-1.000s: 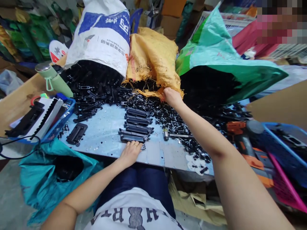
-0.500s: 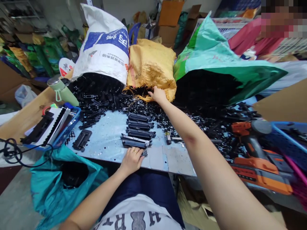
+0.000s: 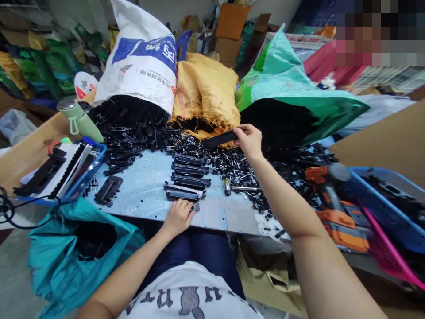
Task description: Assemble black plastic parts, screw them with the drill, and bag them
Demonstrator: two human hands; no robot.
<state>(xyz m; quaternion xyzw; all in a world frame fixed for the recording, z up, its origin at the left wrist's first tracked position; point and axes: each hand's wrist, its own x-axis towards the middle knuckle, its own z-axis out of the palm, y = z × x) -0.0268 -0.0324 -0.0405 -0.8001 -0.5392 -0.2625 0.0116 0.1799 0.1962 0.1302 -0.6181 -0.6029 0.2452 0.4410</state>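
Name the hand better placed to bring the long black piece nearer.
Right, likely: the right hand grips one end of the long black piece, while the left hand rests at the near edge of the table.

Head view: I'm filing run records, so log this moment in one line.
right hand: holds black strip by yellow sack | left hand: touches small black part on table

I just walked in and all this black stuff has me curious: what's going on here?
Someone is working by hand at a cluttered table. The right hand grips a long black strip in front of a yellow sack. The left hand is at the table's near edge, with a small dark piece showing beside it; whether it is gripped isn't clear. Just beyond lies a row of black parts, with a hammer to its right.
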